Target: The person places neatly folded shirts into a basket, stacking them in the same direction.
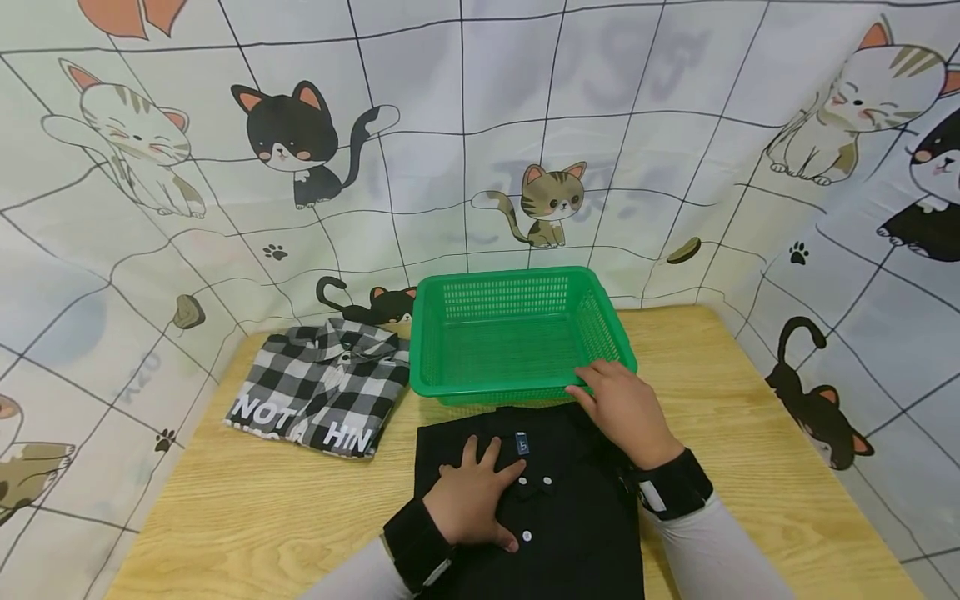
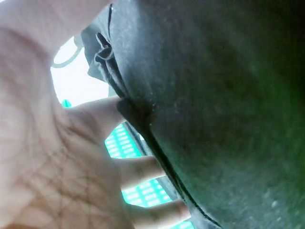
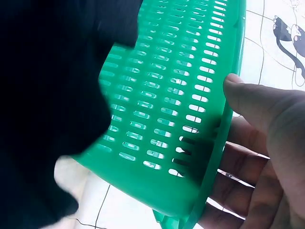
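Observation:
A black button-up shirt (image 1: 577,533) with a collar label and white buttons lies spread on the table in the head view. My left hand (image 1: 472,500) rests on its front with fingers fanned out; the left wrist view shows the palm beside the dark cloth (image 2: 219,95). My right hand (image 1: 626,412) grips the near right part of the rim of a green plastic basket (image 1: 502,346). In the right wrist view the thumb and fingers (image 3: 250,98) lie on either side of that rim (image 3: 231,109). Nothing lies in the basket.
A folded black-and-white checked shirt (image 1: 322,387) with white lettering lies left of the basket. The wooden table (image 1: 210,517) meets a cat-print cloth backdrop (image 1: 450,192) behind and at both sides.

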The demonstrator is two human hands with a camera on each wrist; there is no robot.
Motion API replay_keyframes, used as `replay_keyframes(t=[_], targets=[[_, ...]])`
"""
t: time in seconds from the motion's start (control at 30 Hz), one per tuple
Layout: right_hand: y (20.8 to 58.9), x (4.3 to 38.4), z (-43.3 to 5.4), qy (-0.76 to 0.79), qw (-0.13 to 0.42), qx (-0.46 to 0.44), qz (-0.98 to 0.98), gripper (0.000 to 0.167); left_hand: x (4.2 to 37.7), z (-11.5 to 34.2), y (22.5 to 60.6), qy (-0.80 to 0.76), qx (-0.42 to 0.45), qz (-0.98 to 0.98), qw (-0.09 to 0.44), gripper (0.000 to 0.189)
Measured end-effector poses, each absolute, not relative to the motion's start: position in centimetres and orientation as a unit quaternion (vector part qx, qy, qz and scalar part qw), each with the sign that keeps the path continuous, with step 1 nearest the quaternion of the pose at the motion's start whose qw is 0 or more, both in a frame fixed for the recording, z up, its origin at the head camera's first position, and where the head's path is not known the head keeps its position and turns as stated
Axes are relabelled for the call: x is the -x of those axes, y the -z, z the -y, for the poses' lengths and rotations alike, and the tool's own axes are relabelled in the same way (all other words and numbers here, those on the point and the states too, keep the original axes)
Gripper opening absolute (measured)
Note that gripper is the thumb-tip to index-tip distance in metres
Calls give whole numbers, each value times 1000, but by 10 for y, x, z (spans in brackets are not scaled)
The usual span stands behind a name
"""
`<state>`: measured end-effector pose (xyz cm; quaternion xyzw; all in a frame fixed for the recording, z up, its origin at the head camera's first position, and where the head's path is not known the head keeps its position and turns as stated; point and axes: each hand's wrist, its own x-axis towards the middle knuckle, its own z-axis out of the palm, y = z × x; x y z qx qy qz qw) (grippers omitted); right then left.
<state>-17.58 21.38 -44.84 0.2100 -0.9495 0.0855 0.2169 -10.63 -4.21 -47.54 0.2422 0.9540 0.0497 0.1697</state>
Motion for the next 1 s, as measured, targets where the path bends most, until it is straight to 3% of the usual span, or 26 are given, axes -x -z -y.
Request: replay_keyframes(t=[0.37, 0.6, 0.67, 0.77, 0.87, 1.0], targets=[[449, 176, -212, -102, 202, -208, 951, 43, 115, 34, 479, -60, -257, -951, 161, 106], [439, 136, -220, -202, 226, -193, 933, 44, 106, 76, 480, -185, -234, -948, 108, 82], [441, 120, -230, -245, 183, -175, 936, 50, 101, 94, 477, -261, -197, -941, 88, 75], [452, 103, -250, -327, 65, -137, 933, 66, 94, 119, 474, -396, -125, -906, 86, 72], [465, 95, -269, -425, -64, -74, 900, 80, 88, 137, 475, -507, -50, -852, 118, 73], [478, 88, -285, -568, -188, 9, 801, 82, 87, 146, 481, -629, 23, -759, 169, 75]])
